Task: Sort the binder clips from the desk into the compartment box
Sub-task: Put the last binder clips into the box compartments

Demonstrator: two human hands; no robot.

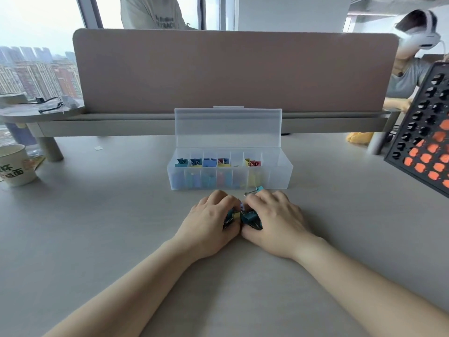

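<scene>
Both hands rest on the pale desk (97,239) at the centre of the view, cupped together around a small heap of binder clips (243,216). The left hand (209,224) curls in from 9 o'clock of the heap and the right hand (274,222) from 3 o'clock, thumbs touching at 6 o'clock. Fingers of both are bent over the clips, pressing them together rather than pinching any single one; teal and dark clips show in the gap between the palms (whether each hand truly grips clips or only corrals them, I cannot tell). One light teal clip (258,190) with a silver wire handle pokes out at 12 o'clock of the right hand, just beside the front wall of the box.

The clear compartment box (279,176) stands at 12 o'clock of the hands, near them, its lid (228,127) raised upright behind it. Its left and middle compartments hold clips in teal, blue, red, yellow and pink; the rightmost compartment looks bare.

A paper cup (15,166) sits at 9 o'clock, at the desk's far left edge. A black perforated panel (422,132) with orange patches leans in at 2 o'clock. A brown divider screen (233,69) spans the back of the desk at 12 o'clock.
</scene>
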